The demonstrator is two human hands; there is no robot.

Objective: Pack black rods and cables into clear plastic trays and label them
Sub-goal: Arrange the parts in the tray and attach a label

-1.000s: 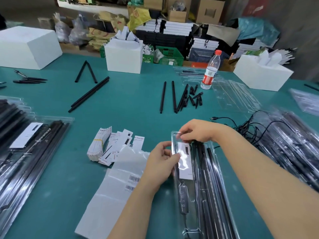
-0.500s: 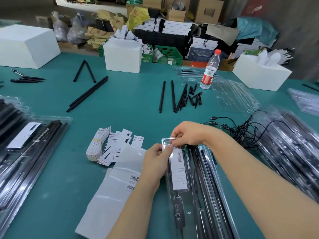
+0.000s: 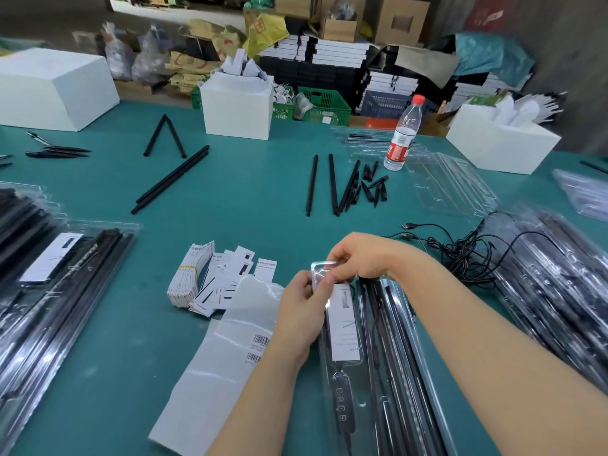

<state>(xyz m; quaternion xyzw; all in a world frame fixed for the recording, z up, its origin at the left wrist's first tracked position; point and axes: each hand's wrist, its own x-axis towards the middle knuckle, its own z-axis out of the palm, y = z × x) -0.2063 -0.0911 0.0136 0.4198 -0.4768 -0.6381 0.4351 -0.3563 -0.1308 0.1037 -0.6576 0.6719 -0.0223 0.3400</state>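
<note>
Since the earlier frame, the long clear plastic tray (image 3: pixel 358 373) was shifted slightly left. Its far end is pinched by the left hand (image 3: pixel 304 315) and right hand (image 3: pixel 357 258), above the white paper label (image 3: pixel 343 324). If pressed unevenly, the label could be creased.

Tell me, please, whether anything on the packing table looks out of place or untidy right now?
Mostly orderly. The black cables lie in a loose tangle beside the right hand, and the sticker backing sheet near the left hand is torn along its top edge. The clear tray with its label card looks neat.
</note>
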